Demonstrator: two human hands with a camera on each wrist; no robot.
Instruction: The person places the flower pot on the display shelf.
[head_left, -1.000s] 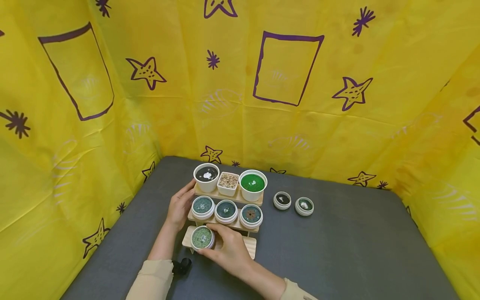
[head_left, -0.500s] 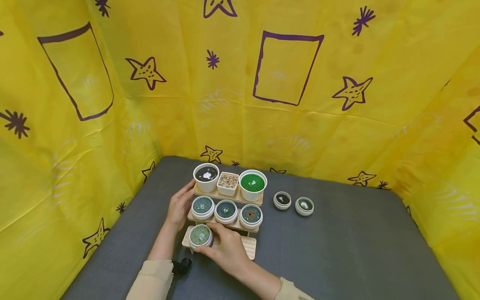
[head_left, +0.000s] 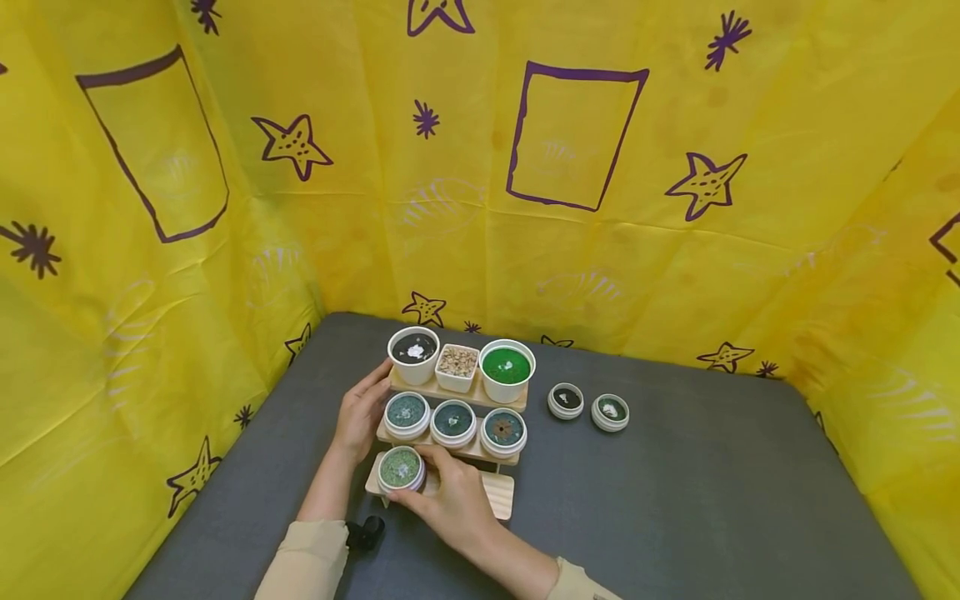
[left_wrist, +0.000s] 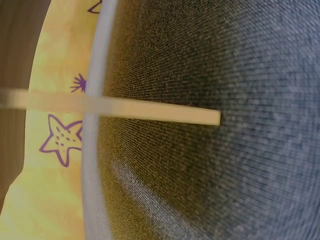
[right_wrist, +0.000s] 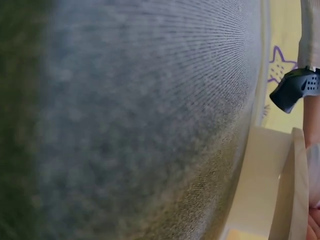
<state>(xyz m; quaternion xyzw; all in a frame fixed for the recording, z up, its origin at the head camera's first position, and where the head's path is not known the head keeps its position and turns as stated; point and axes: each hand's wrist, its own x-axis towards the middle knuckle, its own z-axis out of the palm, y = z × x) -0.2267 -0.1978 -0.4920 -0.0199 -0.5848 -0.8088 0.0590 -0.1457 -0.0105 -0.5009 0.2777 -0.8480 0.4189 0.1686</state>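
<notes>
A three-step wooden stand carries white pots. At the left end of its lowest step, my right hand pinches a small round tub with speckled green filling between thumb and fingers. My left hand holds the stand's left side by the top step, fingertips close to a white pot with a black filling. In the left wrist view a wooden strip juts over grey cloth. The right wrist view catches the stand's pale wood and part of the left forearm.
The middle step bears three round tubs with blue-green fillings. On top are also a square dish of chips and a bright green pot. Two small tubs stand right of the stand on the grey table. Yellow curtains surround it.
The right hand has moved the speckled green tub slightly left and back on the lowest step, and keeps hold of it. The left hand stays in place at the stand.
</notes>
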